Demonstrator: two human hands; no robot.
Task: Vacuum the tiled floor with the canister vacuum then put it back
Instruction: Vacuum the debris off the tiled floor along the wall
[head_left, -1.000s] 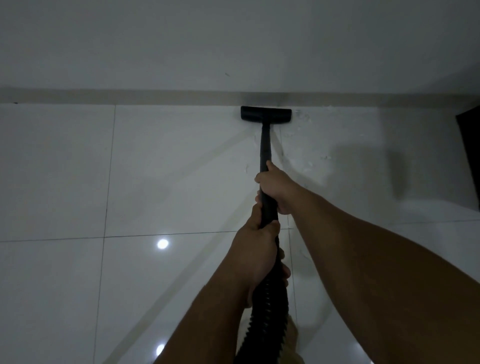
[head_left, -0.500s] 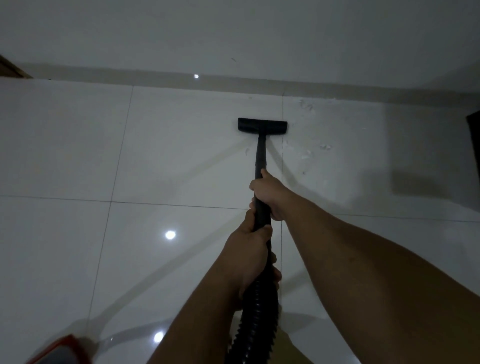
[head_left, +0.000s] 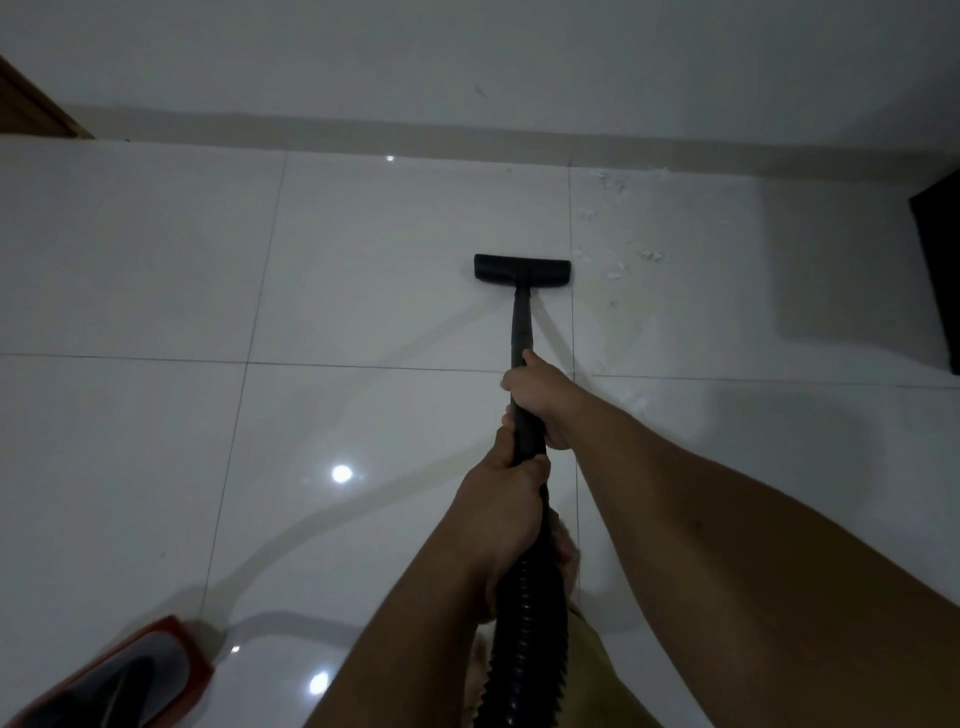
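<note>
Both hands are clamped on the black vacuum wand (head_left: 521, 332): the right hand (head_left: 537, 397) wraps it farther out, thumb laid along the tube, and the left hand (head_left: 506, 501) grips nearer the body, just where the rigid tube meets the ribbed hose (head_left: 524, 623). The floor head (head_left: 522, 270) sits flat on the white tiled floor (head_left: 363, 312), well short of the far wall (head_left: 467, 62), with its right end close to a grout line.

The step in hand looks like stroke work across the tiles. To do it well, the head should stay flat on the floor, not tipped onto an edge, so the suction slot seals. The next passes probably belong to the right, where pale crumbs (head_left: 623, 260) lie scattered on the adjoining tile, from beside the head up to the skirting. Slow overlapping strokes would likely lift those bits instead of shoving them about. The hose should keep some slack so it does not drag on the red canister (head_left: 130, 675) at the near left corner.

The wand's long axis runs from the hands away toward the far wall, leaning very slightly left. The head points away from the person, with its own long axis lying crosswise, left to right, roughly parallel to the wall.
</note>
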